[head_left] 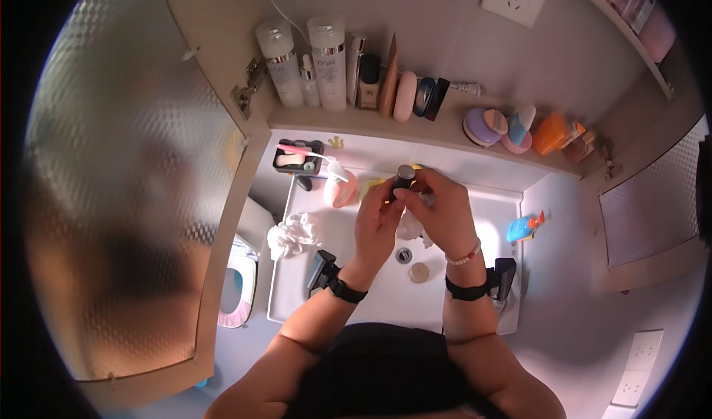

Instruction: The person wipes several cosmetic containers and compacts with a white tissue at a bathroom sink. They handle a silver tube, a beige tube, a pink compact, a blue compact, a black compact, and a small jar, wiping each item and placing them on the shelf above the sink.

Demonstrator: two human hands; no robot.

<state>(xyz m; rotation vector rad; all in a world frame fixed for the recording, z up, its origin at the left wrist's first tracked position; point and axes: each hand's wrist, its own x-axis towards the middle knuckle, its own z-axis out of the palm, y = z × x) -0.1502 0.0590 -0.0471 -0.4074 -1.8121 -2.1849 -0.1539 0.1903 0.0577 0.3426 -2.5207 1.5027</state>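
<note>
Above the white sink, my left hand is closed around a small dark cylindrical bottle with a round grey top. My right hand meets it from the other side, fingers bent and thumb against the bottle. White crumpled tissue shows beneath the right hand; whether that hand holds it is hidden. Below the hands are the drain and a small round beige disc in the basin. Black bands with boxy devices circle both wrists.
Cosmetic bottles and sponges line the shelf behind the sink. Crumpled white cloth, a pink bottle and a soap dish stand left. A blue bottle is right. Open cabinet doors flank both sides.
</note>
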